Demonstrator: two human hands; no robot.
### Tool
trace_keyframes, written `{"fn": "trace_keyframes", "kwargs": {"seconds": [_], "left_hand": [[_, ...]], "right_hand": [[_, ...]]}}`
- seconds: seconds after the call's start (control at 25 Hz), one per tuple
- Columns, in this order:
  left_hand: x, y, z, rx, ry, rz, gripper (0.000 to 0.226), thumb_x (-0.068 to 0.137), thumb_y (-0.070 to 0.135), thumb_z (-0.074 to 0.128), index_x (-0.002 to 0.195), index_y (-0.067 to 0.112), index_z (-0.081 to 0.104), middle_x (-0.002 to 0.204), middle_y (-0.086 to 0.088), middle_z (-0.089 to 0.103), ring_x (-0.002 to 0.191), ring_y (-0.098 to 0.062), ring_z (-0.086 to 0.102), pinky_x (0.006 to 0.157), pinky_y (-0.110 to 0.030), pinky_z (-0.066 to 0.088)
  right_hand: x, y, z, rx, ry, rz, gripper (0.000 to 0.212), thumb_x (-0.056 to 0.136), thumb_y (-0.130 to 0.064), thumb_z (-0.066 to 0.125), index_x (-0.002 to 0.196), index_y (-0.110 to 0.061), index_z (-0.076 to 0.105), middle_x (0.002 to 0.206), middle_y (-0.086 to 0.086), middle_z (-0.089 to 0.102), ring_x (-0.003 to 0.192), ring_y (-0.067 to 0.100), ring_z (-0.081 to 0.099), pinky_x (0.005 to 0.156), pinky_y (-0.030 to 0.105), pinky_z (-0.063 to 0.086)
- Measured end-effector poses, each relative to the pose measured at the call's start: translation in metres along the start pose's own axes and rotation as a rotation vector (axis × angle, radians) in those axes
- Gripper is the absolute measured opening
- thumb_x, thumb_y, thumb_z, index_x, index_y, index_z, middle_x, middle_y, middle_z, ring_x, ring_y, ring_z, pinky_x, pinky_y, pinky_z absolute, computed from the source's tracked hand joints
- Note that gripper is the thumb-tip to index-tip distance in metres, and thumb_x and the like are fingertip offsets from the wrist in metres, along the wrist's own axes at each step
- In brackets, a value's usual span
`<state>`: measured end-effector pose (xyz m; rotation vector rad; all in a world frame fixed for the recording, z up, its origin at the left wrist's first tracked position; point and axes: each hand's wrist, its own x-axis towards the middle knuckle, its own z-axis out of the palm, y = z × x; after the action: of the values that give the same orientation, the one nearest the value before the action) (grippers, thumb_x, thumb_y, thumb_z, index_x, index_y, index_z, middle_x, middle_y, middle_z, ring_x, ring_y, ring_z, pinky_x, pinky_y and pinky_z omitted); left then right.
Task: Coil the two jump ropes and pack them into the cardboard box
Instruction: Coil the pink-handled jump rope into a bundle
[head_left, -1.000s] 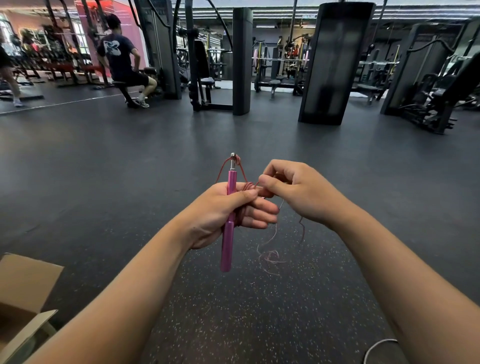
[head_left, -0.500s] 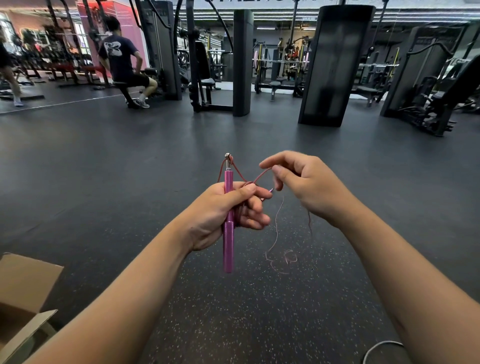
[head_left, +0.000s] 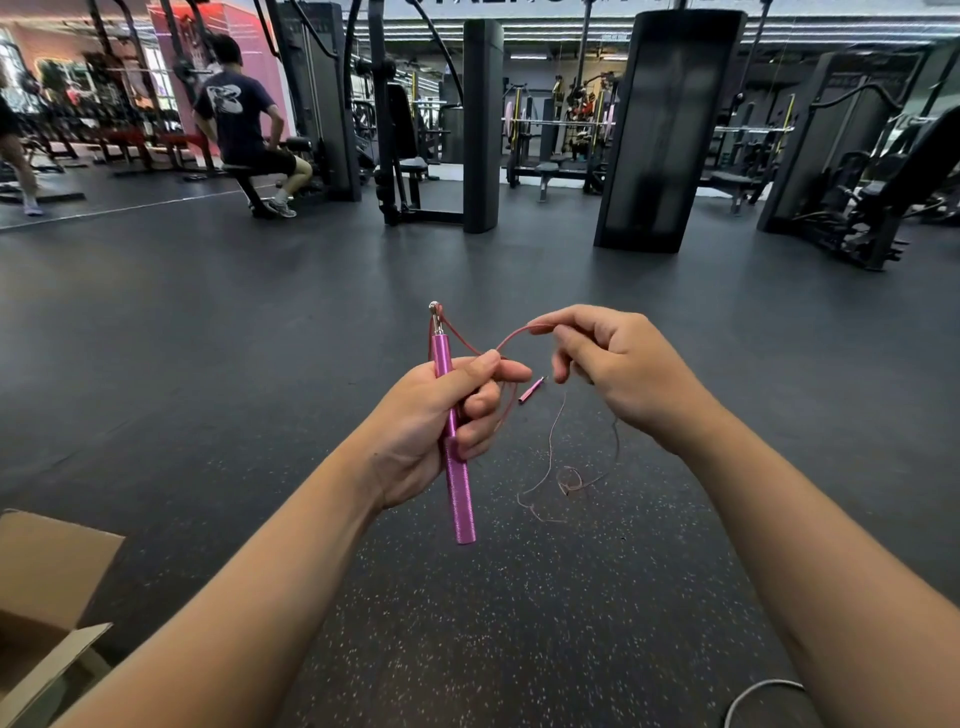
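My left hand (head_left: 441, 415) grips the upright handle (head_left: 453, 441); my right hand (head_left: 618, 374), just beside, pinches the cord (head_left: 514, 338) arching between them.

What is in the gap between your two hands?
Head view: a red cord arches from left hand to right hand; below it, a second pink handle on the floor.

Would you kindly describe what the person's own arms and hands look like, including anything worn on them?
Both forearms are bare as far as the frame shows, with no sleeve in view. The left hand and right hand wear no gloves, and no rings, watch or wristband are visible. The nails look short and unpainted.
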<state>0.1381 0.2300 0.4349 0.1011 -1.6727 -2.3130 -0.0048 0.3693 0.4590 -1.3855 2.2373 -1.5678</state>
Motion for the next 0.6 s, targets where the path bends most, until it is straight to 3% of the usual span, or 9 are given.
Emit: {"fn": "trace_keyframes", "kwargs": {"seconds": [0.08,0.2,0.28,0.36,0.48,0.6], "left_hand": [[-0.001,-0.001,0.004,-0.001,-0.030,-0.029,0.033,0.100,0.034,0.054,0.083,0.010,0.067,0.046,0.008,0.032,0.029,-0.003,0.028,0.032,-0.017,0.024],[-0.003,0.005,0.015,-0.117,-0.075,-0.031,0.034,0.096,0.035,0.055,0.076,0.013,0.069,0.043,0.009,0.039,0.029,-0.002,0.035,0.031,-0.017,0.030],[0.000,0.012,0.019,-0.373,-0.070,0.023,0.030,0.094,0.027,0.055,0.087,0.008,0.078,0.060,0.005,0.064,0.044,-0.005,0.061,0.042,-0.019,0.051],[0.004,0.016,0.013,-0.536,-0.064,0.091,0.035,0.098,0.021,0.050,0.100,0.002,0.078,0.093,-0.002,0.080,0.078,-0.011,0.078,0.069,-0.026,0.064],[0.012,0.009,0.005,-0.420,0.036,0.213,0.039,0.108,0.017,0.038,0.129,-0.006,0.062,0.125,-0.007,0.074,0.108,-0.019,0.075,0.086,-0.035,0.063],[0.014,0.001,0.001,-0.191,0.183,0.271,0.035,0.109,0.013,0.041,0.139,-0.004,0.048,0.126,-0.011,0.074,0.109,-0.031,0.074,0.092,-0.045,0.061]], "right_hand": [[0.000,0.003,0.005,0.173,0.127,0.048,0.004,0.102,-0.016,0.064,0.105,-0.015,0.061,0.070,0.008,0.075,0.045,0.014,0.047,0.042,0.022,0.040],[-0.005,0.012,0.014,0.270,0.207,0.138,0.023,0.094,-0.027,0.075,0.091,-0.014,0.056,0.063,0.010,0.074,0.039,0.021,0.042,0.040,0.025,0.036],[-0.012,0.016,0.024,0.304,0.013,0.184,0.017,0.098,-0.027,0.069,0.094,-0.014,0.058,0.062,0.011,0.072,0.048,0.024,0.046,0.045,0.029,0.040],[-0.019,0.010,0.036,0.266,-0.308,0.192,0.009,0.106,-0.027,0.057,0.102,-0.022,0.063,0.065,0.012,0.071,0.053,0.028,0.052,0.046,0.031,0.045],[-0.023,-0.007,0.042,0.112,-0.595,0.188,0.025,0.110,-0.019,0.044,0.125,-0.034,0.056,0.072,0.017,0.070,0.060,0.032,0.059,0.057,0.036,0.052],[-0.022,-0.014,0.034,0.011,-0.734,0.285,0.035,0.109,-0.018,0.045,0.137,-0.037,0.053,0.078,0.014,0.074,0.060,0.030,0.061,0.053,0.034,0.050]]}}
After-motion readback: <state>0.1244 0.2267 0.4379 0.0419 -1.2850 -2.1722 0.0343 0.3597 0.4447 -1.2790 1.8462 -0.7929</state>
